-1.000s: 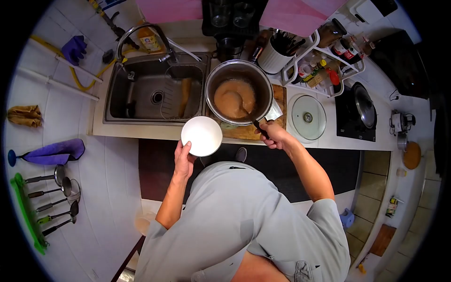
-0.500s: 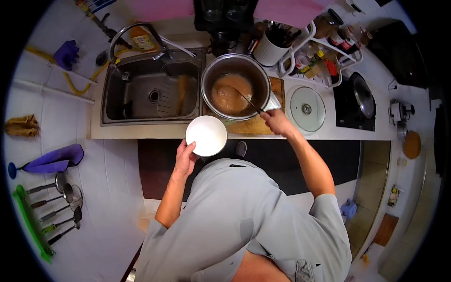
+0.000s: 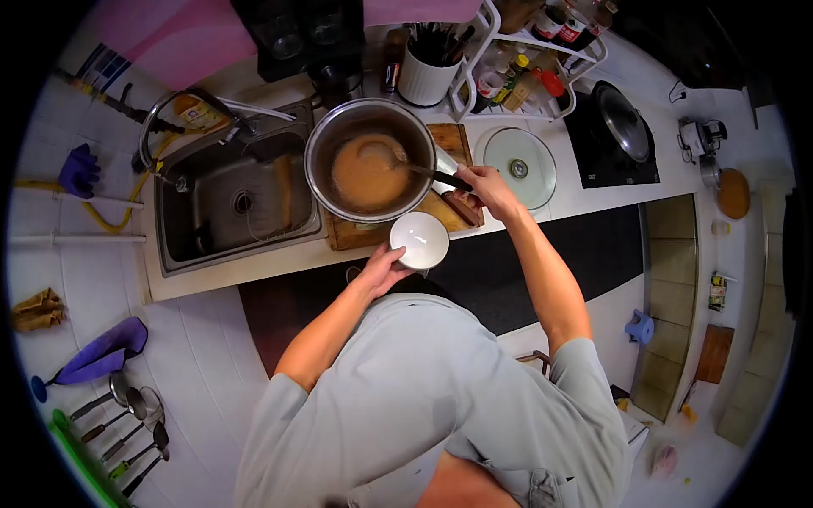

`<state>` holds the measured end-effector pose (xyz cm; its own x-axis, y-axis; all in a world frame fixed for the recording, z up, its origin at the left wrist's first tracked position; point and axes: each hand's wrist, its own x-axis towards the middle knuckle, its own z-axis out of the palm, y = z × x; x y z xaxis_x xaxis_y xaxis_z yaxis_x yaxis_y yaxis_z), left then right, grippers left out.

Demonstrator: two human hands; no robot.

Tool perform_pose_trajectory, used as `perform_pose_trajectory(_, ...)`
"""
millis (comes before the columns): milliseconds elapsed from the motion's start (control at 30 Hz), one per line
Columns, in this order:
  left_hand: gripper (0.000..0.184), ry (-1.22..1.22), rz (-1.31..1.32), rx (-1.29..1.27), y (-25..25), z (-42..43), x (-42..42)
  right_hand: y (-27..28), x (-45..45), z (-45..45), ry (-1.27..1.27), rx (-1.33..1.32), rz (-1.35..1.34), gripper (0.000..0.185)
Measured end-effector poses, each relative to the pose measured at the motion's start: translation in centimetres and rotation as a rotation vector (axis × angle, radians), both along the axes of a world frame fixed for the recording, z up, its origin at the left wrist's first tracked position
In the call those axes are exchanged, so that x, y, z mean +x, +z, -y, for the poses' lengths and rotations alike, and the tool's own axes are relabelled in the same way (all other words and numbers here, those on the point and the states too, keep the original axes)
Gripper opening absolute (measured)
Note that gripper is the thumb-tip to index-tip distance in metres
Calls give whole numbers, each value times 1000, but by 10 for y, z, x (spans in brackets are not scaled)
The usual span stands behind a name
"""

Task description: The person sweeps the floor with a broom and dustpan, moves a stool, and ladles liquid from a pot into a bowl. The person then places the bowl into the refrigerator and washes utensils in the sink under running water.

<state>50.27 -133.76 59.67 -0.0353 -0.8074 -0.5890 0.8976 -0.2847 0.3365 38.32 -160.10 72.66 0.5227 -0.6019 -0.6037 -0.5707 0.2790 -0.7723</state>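
One bowl (image 3: 421,240), pot rim (image 3: 369,218) close, perhaps touching

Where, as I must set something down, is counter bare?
Bare counter: a narrow strip between glass lid and cooktop, and a patch right of the cooktop. Crowded: around the pot, with cutting board beneath, utensil holder and bottle rack behind.

Moderate indoor light; a small glare marks the bowl (image 3: 421,242), while the sink (image 3: 212,239) near the left end of the worktop (image 3: 584,200) is dimmer. Fisheye distortion bends the margins; corners are black.
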Motion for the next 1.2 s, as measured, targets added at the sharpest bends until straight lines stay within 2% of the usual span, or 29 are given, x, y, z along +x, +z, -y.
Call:
perform_pose_trajectory(267,50,-47,16,29,-37,64,-14,-7,-18,13,19,85,118,39)
perform_pose_trajectory(367,48,-58,58,58,-32,76,-13,-9,-14,22,56,107,137,33)
perform_pose_trajectory(433,47,-46,93,78,-30,82,-12,-15,-11,29,178,49,118,33)
perform_pose_trajectory(600,46,30,206,142,-34,91,-17,-15,-7,45,225,66,113,40)
perform_pose_trajectory(667,46,74,267,154,-47,89,-23,4,-13,48,-9,319,212,42)
perform_pose_trajectory(700,47,107,322,159,-50,87,-26,-6,-20,51,-3,325,216,42)
perform_pose_trajectory(767,48,150,335,152,-45,72,-29,-51,-36,55,-253,253,340,42)
perform_pose_trajectory(800,49,188,343,139,-41,63,-29,-82,-45,52,-258,62,284,33)
perform_pose_trajectory(833,49,191,349,140,-37,52,-29,-114,-58,52,-107,-123,124,25)
perform_pose_trajectory(867,49,235,288,229,-32,39,-28,-152,-70,40,-5,-544,61,22)
perform_pose_trajectory(900,50,277,226,318,-26,26,-26,-174,-80,29,179,-729,-83,34)
perform_pose_trajectory(967,46,308,193,342,-4,6,-15,-136,-86,1,389,-868,-129,44)
perform_pose_trajectory(1100,29,471,147,303,12,-25,22,-136,-81,7,478,-897,-61,50)
perform_pose_trajectory(1167,30,515,181,246,24,-25,47,-144,-73,20,438,-931,-105,44)
perform_pose_trajectory(1200,30,493,214,174,28,-22,61,-159,-72,34,471,-1060,-195,34)
